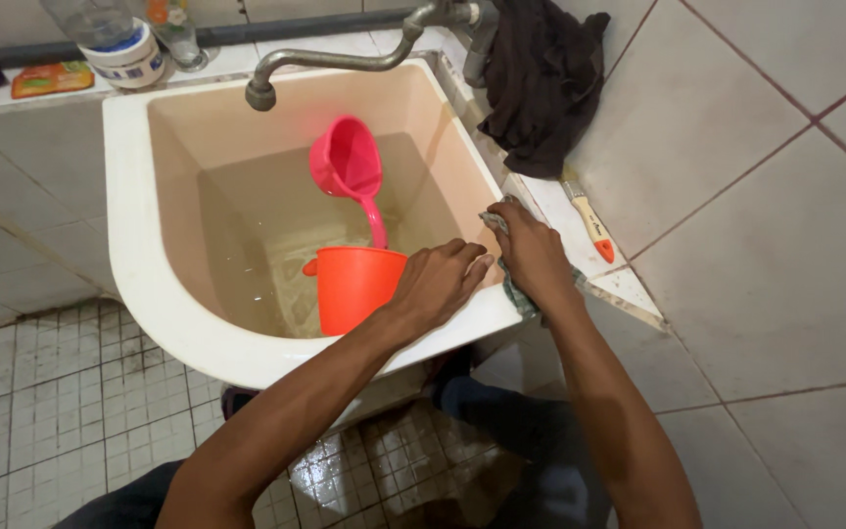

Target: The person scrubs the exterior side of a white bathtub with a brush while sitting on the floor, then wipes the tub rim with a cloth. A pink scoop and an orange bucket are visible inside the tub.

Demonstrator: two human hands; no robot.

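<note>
I wipe the pale plastic basin rim (501,312), my right hand (531,250) clutching a grey rag (518,292), my left hand (440,284) flat and empty; next comes steady pressure along the rim.

A grey-green cloth (513,284) lies crumpled on the rim of the tub (139,284), at its right corner, mostly covered, one end hanging over the edge.

Washroom surroundings: fixtures and stored items.
Curved grey metal tap (345,61) above; dark cloth (540,78) hung in the corner; small wooden-handled paintbrush with orange tip (587,217) on the ledge; white lidded jar (127,59) and flat orange packet (51,78) on the rear shelf.
</note>
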